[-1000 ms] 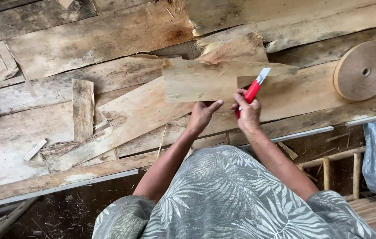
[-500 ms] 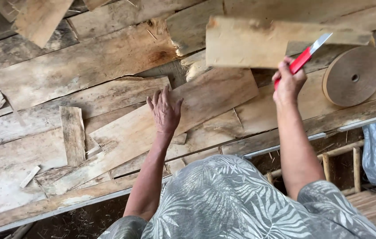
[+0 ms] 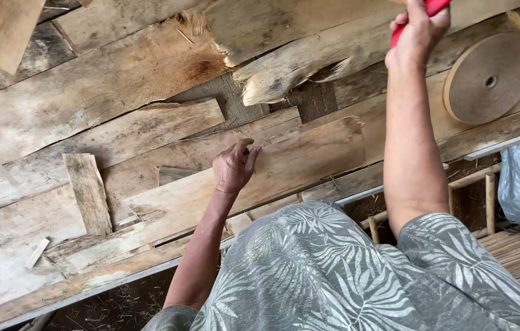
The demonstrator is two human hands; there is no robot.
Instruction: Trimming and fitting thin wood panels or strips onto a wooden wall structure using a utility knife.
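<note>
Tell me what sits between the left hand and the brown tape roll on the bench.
In the head view, the right forearm crosses the stretch between the left hand and the tape roll. Beneath it lie only bare veneer sheets.

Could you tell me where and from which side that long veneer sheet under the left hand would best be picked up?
Probably by its free right end. The veneer sheet lies flat and slanted, its ragged right end resting on top of the other boards with nothing over it. The left hand rests near its upper edge at the middle. Coming from the right, fingers could likely slip under that thin end and lift it.
</note>
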